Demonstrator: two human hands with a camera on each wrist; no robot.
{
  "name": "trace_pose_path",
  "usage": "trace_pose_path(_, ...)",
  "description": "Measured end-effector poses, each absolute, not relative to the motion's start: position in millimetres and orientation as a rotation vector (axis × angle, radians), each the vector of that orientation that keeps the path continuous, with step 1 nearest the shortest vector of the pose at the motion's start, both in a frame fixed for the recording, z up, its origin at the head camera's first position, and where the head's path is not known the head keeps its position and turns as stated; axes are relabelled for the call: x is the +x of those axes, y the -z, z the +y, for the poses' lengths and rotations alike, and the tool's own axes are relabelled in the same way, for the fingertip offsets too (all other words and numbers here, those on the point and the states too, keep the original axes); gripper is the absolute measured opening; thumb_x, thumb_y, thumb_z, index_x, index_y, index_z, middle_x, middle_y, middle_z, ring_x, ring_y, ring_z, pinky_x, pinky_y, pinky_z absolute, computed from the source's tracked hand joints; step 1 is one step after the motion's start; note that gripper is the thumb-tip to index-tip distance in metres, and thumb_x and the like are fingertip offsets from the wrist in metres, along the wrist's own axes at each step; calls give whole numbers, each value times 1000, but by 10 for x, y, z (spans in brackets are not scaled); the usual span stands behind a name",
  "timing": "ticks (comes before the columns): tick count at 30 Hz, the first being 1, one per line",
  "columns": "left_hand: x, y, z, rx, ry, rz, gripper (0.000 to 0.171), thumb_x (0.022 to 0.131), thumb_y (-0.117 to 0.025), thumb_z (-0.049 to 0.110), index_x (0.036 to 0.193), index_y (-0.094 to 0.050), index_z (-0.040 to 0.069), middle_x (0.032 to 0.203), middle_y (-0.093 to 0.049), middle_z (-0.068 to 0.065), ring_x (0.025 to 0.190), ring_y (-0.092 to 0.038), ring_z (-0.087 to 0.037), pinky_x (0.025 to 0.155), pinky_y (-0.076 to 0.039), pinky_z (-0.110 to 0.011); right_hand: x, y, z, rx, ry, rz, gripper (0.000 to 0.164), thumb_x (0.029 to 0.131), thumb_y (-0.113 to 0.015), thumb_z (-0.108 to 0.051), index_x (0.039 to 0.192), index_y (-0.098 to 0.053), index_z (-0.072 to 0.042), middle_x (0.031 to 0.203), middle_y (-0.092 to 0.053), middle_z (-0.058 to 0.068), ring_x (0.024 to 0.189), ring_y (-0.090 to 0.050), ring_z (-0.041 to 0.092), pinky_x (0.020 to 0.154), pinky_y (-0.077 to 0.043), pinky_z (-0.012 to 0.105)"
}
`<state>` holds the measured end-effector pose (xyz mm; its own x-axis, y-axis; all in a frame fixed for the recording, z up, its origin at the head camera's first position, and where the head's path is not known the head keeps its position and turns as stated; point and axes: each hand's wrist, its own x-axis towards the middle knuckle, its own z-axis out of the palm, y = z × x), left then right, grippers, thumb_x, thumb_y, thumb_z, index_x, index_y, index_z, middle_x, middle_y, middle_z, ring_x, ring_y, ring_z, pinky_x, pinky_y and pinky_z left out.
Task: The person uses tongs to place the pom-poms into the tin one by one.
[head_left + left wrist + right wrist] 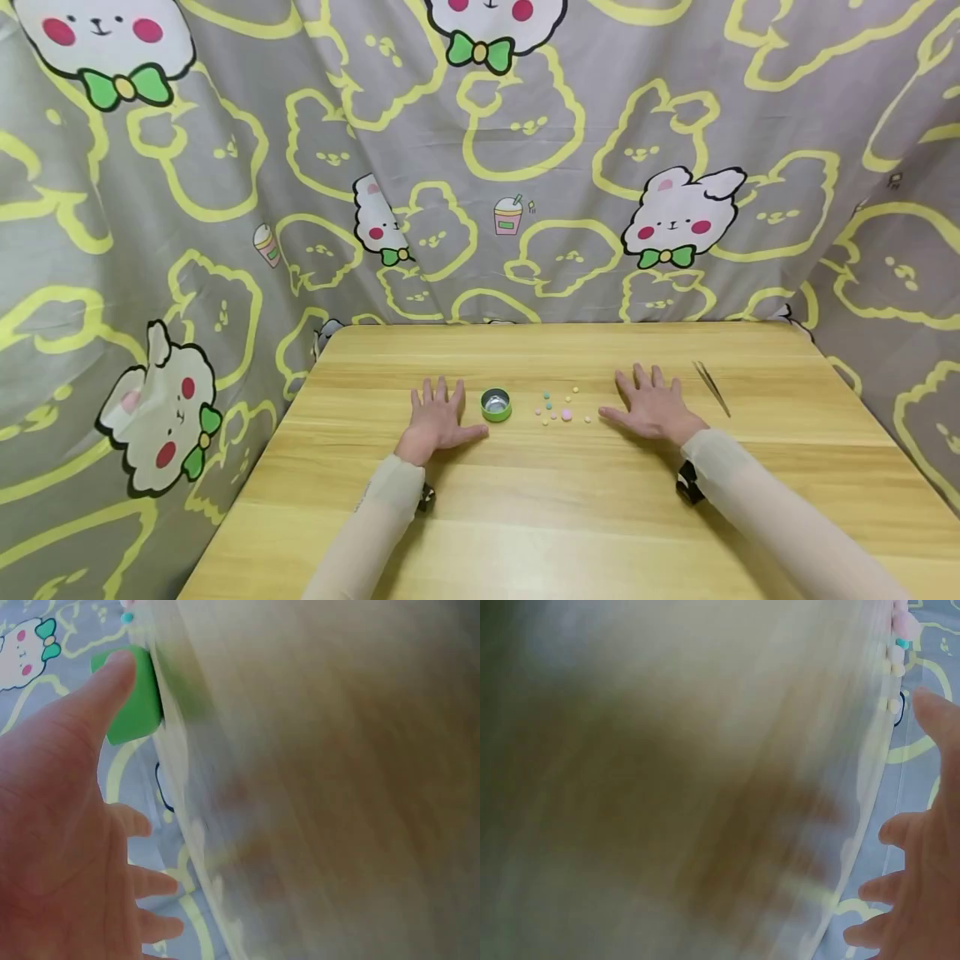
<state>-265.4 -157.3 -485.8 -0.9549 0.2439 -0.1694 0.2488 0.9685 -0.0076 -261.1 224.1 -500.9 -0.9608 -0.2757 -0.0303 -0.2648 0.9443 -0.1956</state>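
Both hands lie on the wooden table with fingers spread and hold nothing. Just right of the left hand (437,421) stands a small round green tin (496,406), its top uncovered and its inside silvery. In the left wrist view the thumb appears in front of the green tin (139,705). Between tin and right hand, several small beads or balls (549,407) in pink, teal and pale yellow are scattered, one pink ball (567,415) larger than the others. The right hand (651,407) is near them, with tweezers (712,389) lying to its right.
A light wood table (525,517) spans the front. Behind it and at both sides hangs a grey curtain (450,167) printed with rabbits and yellow outlines. A dark strap (688,483) shows at the right wrist, over a pale sleeve.
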Motion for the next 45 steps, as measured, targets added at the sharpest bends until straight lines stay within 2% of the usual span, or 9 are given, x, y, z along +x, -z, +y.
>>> trace_pose_path(6, -2683, 4851, -1568, 486, -99, 2954, 105, 78, -51, 75, 152, -16, 10, 150, -20, -25, 136, -18, -46, 107, -15, -57, -2629, 4993, 2318, -489, 320, 3061, 83, 91, -40, -65, 146, -32, -2, 144, -24, 36, 128, -18, 60, 96, -18, 71)
trace_pose_path(12, -2754, 4834, -1508, 639, -231, 2945, 105, 79, -61, 66, 150, -17, 4, 148, -30, -21, 134, -29, -38, 108, -21, -50, -2704, 4897, 2447, -506, 374, 3110, 73, 93, -54, -47, 142, -35, 4, 132, -37, 39, 115, -37, 58, 89, -35, 65)
trace_pose_path(18, -2803, 4811, -1434, 674, -341, 2916, 102, 79, -68, 57, 150, -18, 4, 142, -39, -19, 129, -38, -36, 105, -27, -48, -2745, 4841, 2629, -446, 503, 3117, 66, 92, -59, -33, 140, -36, 7, 125, -42, 39, 109, -42, 55, 89, -35, 64)
trace_pose_path(24, -2841, 4831, -1382, 660, -440, 2856, 96, 80, -70, 53, 149, -23, 6, 143, -38, -19, 130, -37, -35, 105, -30, -46, -2770, 4818, 2856, -428, 633, 3083, 63, 91, -61, -25, 138, -36, 10, 122, -43, 39, 107, -45, 54, 88, -37, 63)
trace_pose_path(32, -2892, 4882, -1337, 673, -480, 2846, 88, 79, -71, 51, 146, -32, 8, 140, -42, -15, 127, -40, -30, 102, -34, -43, -2780, 4800, 3110, -436, 722, 3046, 62, 90, -64, -23, 136, -38, 12, 114, -48, 36, 101, -51, 49, 84, -41, 60)
trace_pose_path(38, -2906, 4869, -1315, 686, -490, 2848, 85, 80, -72, 48, 144, -34, 7, 137, -45, -13, 124, -44, -28, 101, -36, -41, -2789, 4818, 3274, -412, 718, 3065, 62, 90, -65, -23, 133, -40, 13, 110, -50, 35, 98, -52, 47, 83, -41, 60)
trace_pose_path(45, -2906, 4880, -1302, 680, -496, 2824, 82, 80, -73, 44, 144, -35, 9, 140, -44, -12, 126, -42, -27, 102, -35, -41, -2786, 4882, 3439, -376, 726, 3073, 59, 88, -66, -22, 128, -44, 14, 104, -53, 32, 88, -54, 41, 79, -42, 56)
